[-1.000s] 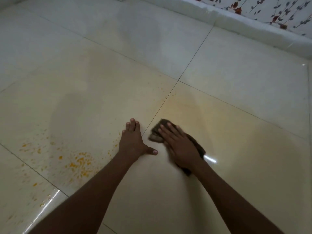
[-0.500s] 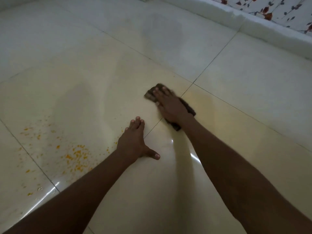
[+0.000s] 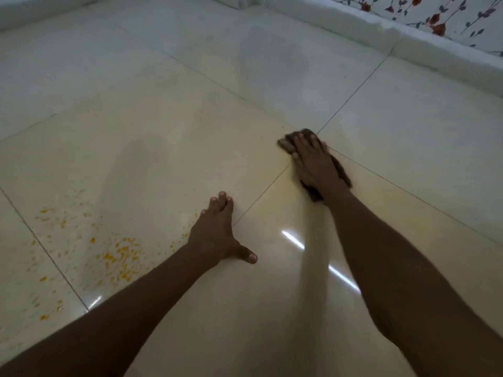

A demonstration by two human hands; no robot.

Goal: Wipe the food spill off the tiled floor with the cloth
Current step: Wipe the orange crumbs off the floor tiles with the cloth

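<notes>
A dark brown cloth (image 3: 286,142) lies flat on the glossy cream tiled floor (image 3: 163,137), right where four tiles meet. My right hand (image 3: 313,164) presses down on it with fingers spread, covering most of it. My left hand (image 3: 217,235) rests flat on the floor nearer to me, fingers together and thumb out, holding nothing. Orange-yellow food crumbs (image 3: 119,259) are scattered on the floor to the left of my left hand. A faint yellowish smear (image 3: 285,191) tints the tiles near the cloth.
A white skirting ledge (image 3: 408,42) runs along the far right, with a wall (image 3: 435,14) patterned in red and grey leaves above it. Another wall base (image 3: 40,12) shows at the far left. Light glares (image 3: 292,239) off the wet tile.
My right hand has slid the cloth away from me and slightly right, from beside my left hand out to the tile junction. My left hand has stayed planted.
</notes>
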